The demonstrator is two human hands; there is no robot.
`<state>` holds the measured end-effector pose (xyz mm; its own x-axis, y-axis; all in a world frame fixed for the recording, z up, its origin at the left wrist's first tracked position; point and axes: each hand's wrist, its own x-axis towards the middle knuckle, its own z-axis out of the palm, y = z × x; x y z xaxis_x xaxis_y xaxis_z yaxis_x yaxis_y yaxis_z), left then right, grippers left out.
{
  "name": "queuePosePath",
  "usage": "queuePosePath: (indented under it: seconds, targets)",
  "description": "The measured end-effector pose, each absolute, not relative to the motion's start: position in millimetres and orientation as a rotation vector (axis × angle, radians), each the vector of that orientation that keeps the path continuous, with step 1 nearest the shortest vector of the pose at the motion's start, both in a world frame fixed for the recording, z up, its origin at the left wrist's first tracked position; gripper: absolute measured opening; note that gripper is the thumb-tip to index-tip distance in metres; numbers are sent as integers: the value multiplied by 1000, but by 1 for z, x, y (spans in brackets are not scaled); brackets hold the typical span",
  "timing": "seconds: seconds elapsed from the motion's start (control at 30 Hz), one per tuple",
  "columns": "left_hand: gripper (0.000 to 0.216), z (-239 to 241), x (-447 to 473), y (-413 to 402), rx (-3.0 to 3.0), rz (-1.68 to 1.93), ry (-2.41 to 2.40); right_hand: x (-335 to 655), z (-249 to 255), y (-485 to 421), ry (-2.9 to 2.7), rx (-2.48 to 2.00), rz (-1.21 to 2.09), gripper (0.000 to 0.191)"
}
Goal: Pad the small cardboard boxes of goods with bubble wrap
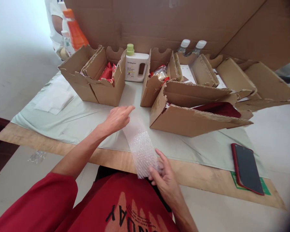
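Note:
A clear strip of bubble wrap (pixel 143 148), perhaps a bag, stretches from the tablecloth over the table's front edge toward my body. My right hand (pixel 163 172) grips its near right corner, thumb on top and fingers beneath. At the far left corner of the wrap is my left hand (pixel 118 118), back up, with the index finger stretched to the right and the other fingers partly curled. I see nothing held in it; whether it touches the wrap I cannot tell.
Cardboard boxes line the back, one with a red packet (pixel 107 72), another with dark red cloth (pixel 217 109). A white detergent bottle (pixel 132 67) stands between them. White sheets (pixel 54 98) lie left, a phone (pixel 247 169) right. Behind the orange bottle (pixel 74 30) a person is partly visible.

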<state>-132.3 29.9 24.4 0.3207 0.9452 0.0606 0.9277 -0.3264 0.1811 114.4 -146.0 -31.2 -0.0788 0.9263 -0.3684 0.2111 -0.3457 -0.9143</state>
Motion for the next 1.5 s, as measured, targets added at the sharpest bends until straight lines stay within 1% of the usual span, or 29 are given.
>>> queuePosePath:
  seconds: [0.07,0.13,0.2,0.27,0.33,0.4,0.43,0.5,0.57,0.6,0.67,0.73,0.77,0.83,0.9,1.0,1.1,1.2,1.27,1.3,1.43,1.5]
  targets:
    - [50,20,-126,45,2494,296,1745,96,-35,-145,-1255,-1540,1561,74]
    - [52,10,-127,42,2469,387,1649,86,-37,-143,-1283,-1518,1610,63]
    - [55,-2,-138,16,2399,493,1462,85,-37,-141,-1315,-1491,1627,49]
    - [66,-9,-152,-26,2294,562,1266,89,-34,-138,-1329,-1461,1646,40]
    - [78,-11,-162,-70,2182,551,1110,93,-31,-135,-1275,-1427,1688,39]
    - [83,-11,-160,-102,2108,548,1056,93,-29,-130,-1166,-1367,1756,42]
    - [80,-12,-155,-111,2082,572,1064,92,-29,-128,-1110,-1331,1786,45]
    - [66,-19,-141,-115,2018,656,1186,90,-30,-125,-1042,-1261,1789,51]
    - [51,-29,-128,-105,1930,731,1411,91,-31,-123,-1074,-1224,1679,56]
    - [48,-35,-123,-98,1894,740,1523,92,-33,-124,-1133,-1229,1571,56]
    - [53,-43,-118,-84,1874,698,1659,97,-36,-124,-1346,-1274,1258,49]
    - [62,-49,-118,-76,1898,634,1681,102,-39,-121,-1650,-1281,879,39]
    - [65,-50,-119,-74,1909,614,1681,103,-42,-117,-1800,-1260,701,37]
    - [69,-52,-119,-73,1934,597,1687,102,-47,-107,-2060,-1214,447,39]
    - [69,-52,-119,-75,1971,590,1714,99,-52,-95,-2240,-1207,304,39]
    - [65,-45,-118,-81,2057,653,1760,94,-56,-83,-2386,-1178,203,32]
    - [60,-34,-121,-93,2192,789,1662,93,-53,-79,-2390,-1146,176,31]
    - [43,-31,-123,-104,2296,771,1475,93,-46,-79,-2341,-1143,277,29]
    - [30,-35,-123,-104,2252,760,1476,94,-43,-77,-2285,-1147,370,27]
    - [28,-38,-123,-102,2203,771,1513,95,-42,-76,-2246,-1168,388,26]
    - [32,-48,-119,-83,2036,755,1675,99,-39,-73,-2093,-1262,223,25]
    - [34,-49,-117,-74,2028,700,1722,100,-38,-74,-2117,-1225,138,25]
